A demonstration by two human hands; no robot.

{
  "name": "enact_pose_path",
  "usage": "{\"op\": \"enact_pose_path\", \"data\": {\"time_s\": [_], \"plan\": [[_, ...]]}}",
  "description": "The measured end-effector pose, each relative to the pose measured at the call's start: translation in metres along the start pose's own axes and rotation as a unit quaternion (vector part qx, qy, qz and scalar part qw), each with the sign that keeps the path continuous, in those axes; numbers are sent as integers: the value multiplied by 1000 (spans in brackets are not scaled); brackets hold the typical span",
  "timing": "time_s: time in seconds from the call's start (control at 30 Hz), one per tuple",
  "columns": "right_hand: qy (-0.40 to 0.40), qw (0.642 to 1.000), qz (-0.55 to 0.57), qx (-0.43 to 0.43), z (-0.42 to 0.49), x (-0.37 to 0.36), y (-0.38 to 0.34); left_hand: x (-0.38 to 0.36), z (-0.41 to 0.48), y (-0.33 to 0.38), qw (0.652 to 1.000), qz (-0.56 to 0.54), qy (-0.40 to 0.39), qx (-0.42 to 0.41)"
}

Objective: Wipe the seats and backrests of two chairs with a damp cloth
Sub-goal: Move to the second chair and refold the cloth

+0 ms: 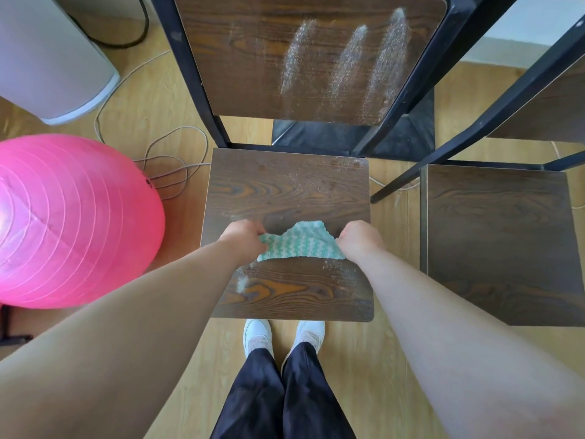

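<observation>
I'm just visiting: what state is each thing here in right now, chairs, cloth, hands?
Near chair seat: speckled with whitish powder.
Its backrest: three whitish streaks.
Right chair seat: no powder visible.
Cloth: crumpled, held at both ends over the near seat.
Left hand: grips the cloth's left end.
Right hand: grips its right end.
Pink ball: inflated.

Dark navy trousers, white sneakers
</observation>
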State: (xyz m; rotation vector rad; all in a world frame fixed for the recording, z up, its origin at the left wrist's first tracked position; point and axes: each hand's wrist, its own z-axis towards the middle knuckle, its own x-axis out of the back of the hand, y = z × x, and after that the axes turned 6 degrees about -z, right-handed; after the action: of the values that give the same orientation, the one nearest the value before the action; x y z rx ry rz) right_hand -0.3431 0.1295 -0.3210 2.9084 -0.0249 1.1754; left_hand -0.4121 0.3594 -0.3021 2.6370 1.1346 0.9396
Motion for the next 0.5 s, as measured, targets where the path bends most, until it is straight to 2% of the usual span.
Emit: {"op": "enact_pose_path", "data": {"time_s": [0.13,0.27,0.5], "plan": [[81,994,2,74,3,-6,-15,-12,0,-10,1000,12,-25,8],[83,984,34,154,7,-13,-27,-14,-2,-17,998,43,-34,6],[99,980,-17,173,15,-19,-38,-14,-2,-30,999,-15,-42,10]]}}
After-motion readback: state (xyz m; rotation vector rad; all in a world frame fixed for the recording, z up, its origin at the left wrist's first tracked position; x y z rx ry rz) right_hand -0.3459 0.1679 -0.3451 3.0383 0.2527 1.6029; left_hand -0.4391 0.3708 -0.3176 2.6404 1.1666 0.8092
